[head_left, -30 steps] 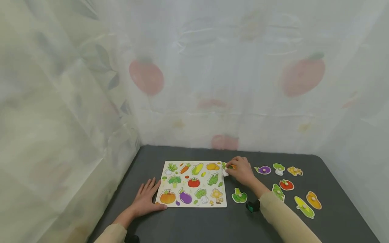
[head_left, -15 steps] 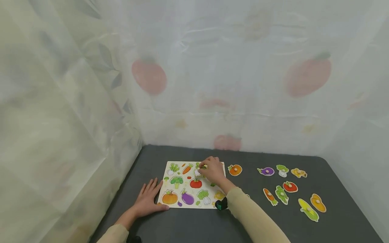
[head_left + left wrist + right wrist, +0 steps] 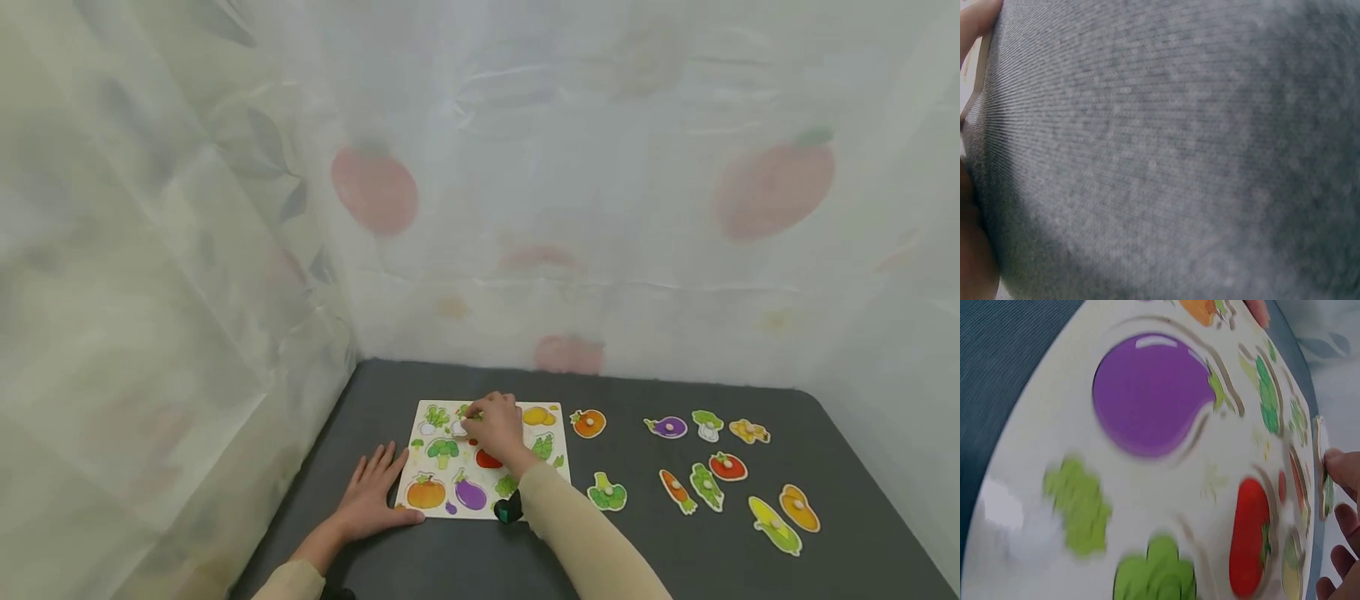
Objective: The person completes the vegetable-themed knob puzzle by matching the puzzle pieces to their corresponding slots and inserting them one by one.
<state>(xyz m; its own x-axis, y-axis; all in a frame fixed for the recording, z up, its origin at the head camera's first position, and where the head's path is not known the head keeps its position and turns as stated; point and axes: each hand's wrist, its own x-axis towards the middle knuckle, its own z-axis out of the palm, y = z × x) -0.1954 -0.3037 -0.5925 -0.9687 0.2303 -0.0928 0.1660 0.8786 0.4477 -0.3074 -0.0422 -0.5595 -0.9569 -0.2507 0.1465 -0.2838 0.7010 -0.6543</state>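
A white puzzle board (image 3: 561,477) with printed vegetables lies on the dark grey table. My left hand (image 3: 372,497) rests at its left edge, fingers spread and thumb along the near corner. In the left wrist view only bits of this hand (image 3: 975,256) show. My right hand (image 3: 495,427) reaches over the board and pinches a turnip puzzle piece (image 3: 458,427), white with green leaves. The right wrist view has the piece (image 3: 1320,465) on edge between thumb and fingertips, above the far part of the board, near the carrot and turnip pictures. The right hand and forearm cover part of the board.
Right of the board lie a pumpkin piece (image 3: 588,423) and a broccoli piece (image 3: 607,493). Farther right are several knobbed pieces, among them an eggplant (image 3: 667,427), a carrot (image 3: 678,492), a tomato (image 3: 727,467) and a corn (image 3: 776,526). Pale printed curtains (image 3: 480,317) hang around the table.
My right hand has carried the turnip piece leftward from beside the board's right edge to over its upper left part. The left hand stays at the board's edge; the head view has shifted slightly.
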